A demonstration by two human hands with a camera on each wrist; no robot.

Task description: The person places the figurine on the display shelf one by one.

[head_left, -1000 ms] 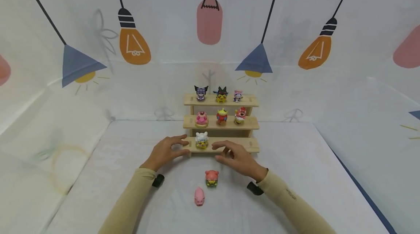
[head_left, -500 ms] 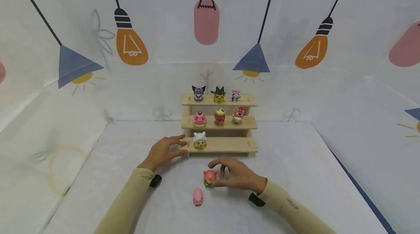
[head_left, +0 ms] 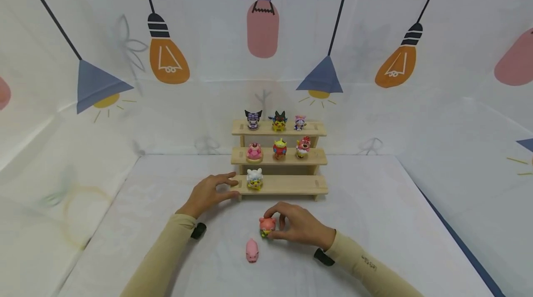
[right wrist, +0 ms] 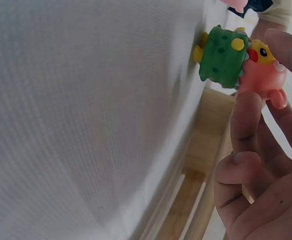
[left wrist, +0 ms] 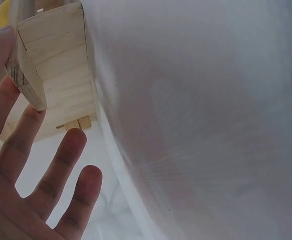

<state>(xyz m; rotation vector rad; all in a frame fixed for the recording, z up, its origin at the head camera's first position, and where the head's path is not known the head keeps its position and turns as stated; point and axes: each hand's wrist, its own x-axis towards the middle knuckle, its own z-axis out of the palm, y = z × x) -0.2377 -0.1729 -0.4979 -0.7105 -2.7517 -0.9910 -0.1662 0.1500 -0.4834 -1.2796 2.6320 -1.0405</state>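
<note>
My right hand (head_left: pixel 300 225) pinches a toy figurine (head_left: pixel 267 225) between thumb and fingers. The figurine has a pink hooded head, a yellow face and a green body (right wrist: pixel 224 56), whose yellow feet are close to the tabletop in the right wrist view. At the left end of the bottom step of a three-tier wooden display shelf (head_left: pixel 295 185), my left hand (head_left: pixel 208 195) rests with fairly straight fingers. The index and middle fingertips touch the board's end (left wrist: pixel 28 82), while the ring and little fingers stand free. A white-hooded yellow figurine (head_left: pixel 254 179) stands on that step, near the left hand.
A pink toy pig (head_left: pixel 251 250) lies on the white tabletop (head_left: pixel 374 241), in front of the held figurine. Three figurines stand on the middle step (head_left: pixel 266 159), three more on the top step (head_left: pixel 266 128). Behind them hangs a lamp-patterned white backdrop (head_left: pixel 216 56).
My right hand has come down from the bottom step toward me and closed on the pink-headed figurine. The left hand stays at the shelf's end.
</note>
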